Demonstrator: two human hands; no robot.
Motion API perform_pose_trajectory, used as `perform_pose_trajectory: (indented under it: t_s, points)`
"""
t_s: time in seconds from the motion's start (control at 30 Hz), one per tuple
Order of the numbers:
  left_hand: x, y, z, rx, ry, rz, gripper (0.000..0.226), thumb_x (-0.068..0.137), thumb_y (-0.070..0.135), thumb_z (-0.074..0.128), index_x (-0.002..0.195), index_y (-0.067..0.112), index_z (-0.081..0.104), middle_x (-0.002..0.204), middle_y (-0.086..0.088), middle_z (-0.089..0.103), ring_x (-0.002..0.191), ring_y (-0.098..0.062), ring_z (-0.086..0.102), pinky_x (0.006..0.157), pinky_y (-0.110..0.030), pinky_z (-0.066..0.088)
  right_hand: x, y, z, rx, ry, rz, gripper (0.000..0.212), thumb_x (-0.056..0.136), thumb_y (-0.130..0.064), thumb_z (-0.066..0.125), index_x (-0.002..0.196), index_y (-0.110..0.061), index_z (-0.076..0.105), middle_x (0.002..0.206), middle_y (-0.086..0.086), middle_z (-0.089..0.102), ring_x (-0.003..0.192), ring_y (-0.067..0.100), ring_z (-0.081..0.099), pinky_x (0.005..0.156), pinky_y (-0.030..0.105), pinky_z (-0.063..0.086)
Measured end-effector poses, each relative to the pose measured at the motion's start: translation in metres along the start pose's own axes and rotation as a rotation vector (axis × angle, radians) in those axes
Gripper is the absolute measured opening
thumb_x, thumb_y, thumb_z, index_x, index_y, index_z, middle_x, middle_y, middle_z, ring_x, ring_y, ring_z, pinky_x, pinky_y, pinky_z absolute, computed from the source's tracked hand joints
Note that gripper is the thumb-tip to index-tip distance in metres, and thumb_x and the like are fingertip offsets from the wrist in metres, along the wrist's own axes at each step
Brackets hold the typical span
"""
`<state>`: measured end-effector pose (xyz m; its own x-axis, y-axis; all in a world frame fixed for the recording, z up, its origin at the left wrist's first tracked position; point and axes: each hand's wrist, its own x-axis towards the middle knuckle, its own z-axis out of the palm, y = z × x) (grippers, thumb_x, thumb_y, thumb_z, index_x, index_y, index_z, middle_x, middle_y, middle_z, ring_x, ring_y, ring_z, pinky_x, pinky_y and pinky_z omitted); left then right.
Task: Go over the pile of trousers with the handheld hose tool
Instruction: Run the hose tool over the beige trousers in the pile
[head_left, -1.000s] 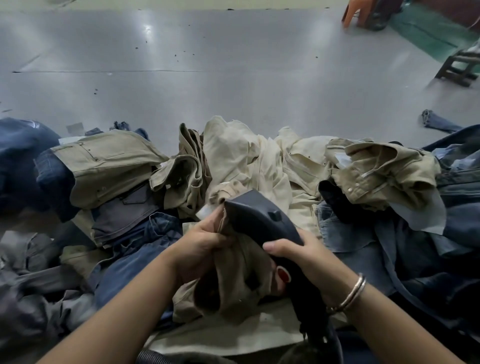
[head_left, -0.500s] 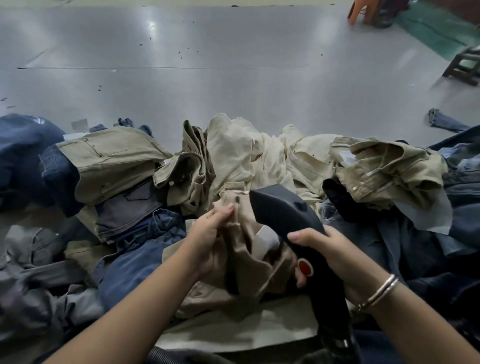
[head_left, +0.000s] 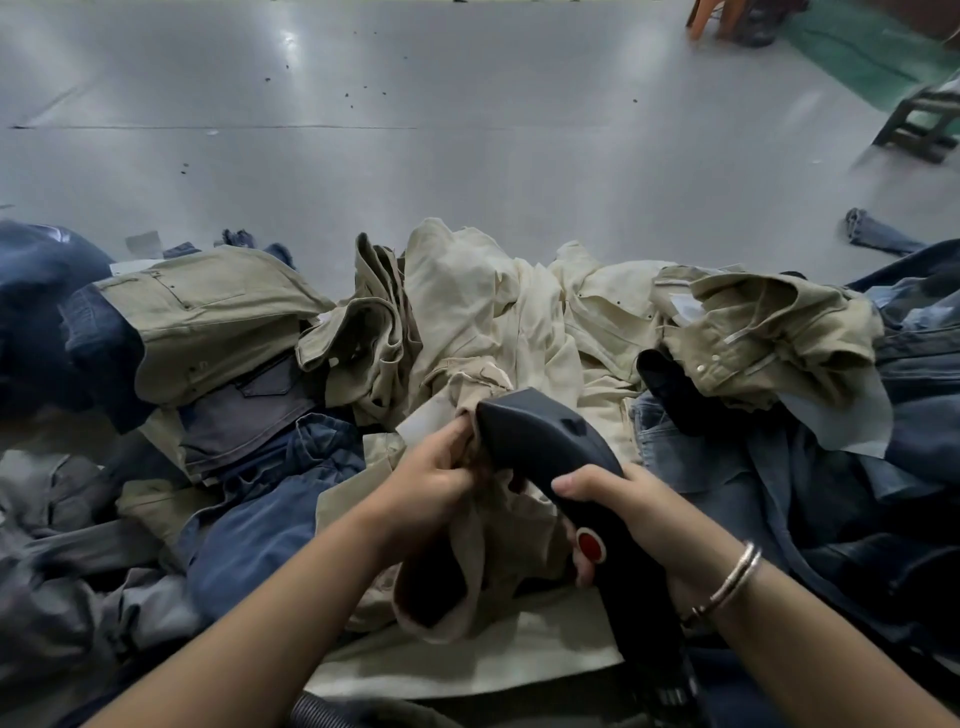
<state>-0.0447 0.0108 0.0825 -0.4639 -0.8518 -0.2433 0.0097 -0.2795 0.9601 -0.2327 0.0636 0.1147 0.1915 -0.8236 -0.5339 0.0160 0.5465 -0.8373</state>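
Trousers, mixed pile (head_left: 467, 322): khaki, cream, grey and blue denim pairs heaped across a grey floor (head_left: 415, 130), filling the lower half of the view.

Item in hand: tan pair (head_left: 483, 561), bunched at the centre of the pile and lifted clear of a pale sheet beneath. Left hand (head_left: 426, 483) grips a fold of it, fingers curled into the cloth right beside the tool's head.

Tool: handheld hose tool (head_left: 550, 447), dark plastic, head pressed to the tan cloth. Right hand (head_left: 639, 509) is wrapped round its handle, fingers curled over the top; the thumb's position is hidden. Red button (head_left: 590, 544) sits on the handle just below the fingers. Ribbed hose (head_left: 332, 714) shows at the bottom edge.

Also present: metal bangle (head_left: 732, 582) on the right wrist; stool (head_left: 919, 124) at far right; loose denim piece (head_left: 878, 239) apart from the pile.

Risks, as judged: left fingertips sit touching the head, so a slip of the tool could catch them. Loose cloth may pucker under the head, leaving folds untreated. The hose, trailing near the body, could snag in surrounding pairs and drag the handle off line.
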Motion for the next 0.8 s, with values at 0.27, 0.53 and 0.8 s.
perform_pose_trajectory:
  t_s: [0.27,0.53,0.8]
  points:
    - [0.001,-0.008,0.002,-0.141,0.010,-0.039,0.049,0.089,-0.018,0.042,0.119,0.017,0.058,0.105,-0.001,0.073,0.100,-0.015,0.068,0.080,-0.025,0.056,0.002,-0.023,-0.014,0.191,0.140,-0.019,0.031,0.074,-0.026,0.067,0.062,0.000,0.055,0.048,0.014,0.047,0.036,0.023,0.047,0.041,0.024,0.043]
    - [0.005,-0.010,0.000,-0.246,-0.043,-0.042,0.050,0.080,-0.007,0.054,0.124,0.016,0.060,0.112,-0.017,0.067,0.100,-0.029,0.064,0.089,-0.042,0.053,0.000,-0.011,0.005,0.038,0.087,0.006,0.026,0.074,-0.023,0.073,0.068,-0.003,0.058,0.052,0.014,0.051,0.038,0.023,0.050,0.039,0.023,0.042]
    - [0.002,-0.013,-0.011,-0.847,0.052,-0.235,0.052,0.085,0.039,0.054,0.126,0.009,0.062,0.110,-0.015,0.069,0.092,-0.027,0.069,0.082,-0.037,0.055,0.003,-0.020,-0.018,0.172,0.275,-0.105,0.025,0.083,-0.020,0.063,0.063,-0.005,0.059,0.046,0.011,0.049,0.036,0.021,0.048,0.039,0.026,0.044]
